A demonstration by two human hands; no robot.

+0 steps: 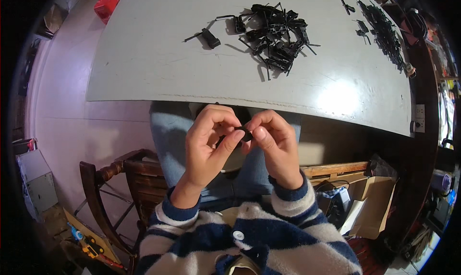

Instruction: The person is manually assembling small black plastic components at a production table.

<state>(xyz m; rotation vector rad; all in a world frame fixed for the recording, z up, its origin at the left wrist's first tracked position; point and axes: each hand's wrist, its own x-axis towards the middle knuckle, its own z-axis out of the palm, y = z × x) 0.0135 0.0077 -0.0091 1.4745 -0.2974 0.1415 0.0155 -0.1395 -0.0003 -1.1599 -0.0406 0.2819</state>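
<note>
So there's this small black part (246, 135) held up in front of the near edge of the tabletop, over the person's lap, right between the 2 hands. Left hand (204, 143) is pinching it from its side with thumb and fingers, right hand (277, 147) has thumb and fingertips pinching at the other side. Can't really make out its shape, the fingers cover too much of it

Under the hands you get blue jeans (169, 138), and the arms are in a fuzzy striped top (293, 232), navy and off-white

Up on the pale tabletop (153, 75) there's a messy heap (278, 42) of black plastic pieces with thin arms poking out, plus a single black piece (210, 38) just left of it. Way over on the right is a long dark pile (383, 37) of similar bits

Lower down, a wooden chair (146, 179) sits to the left and an open cardboard box (379, 205) to the right
</note>
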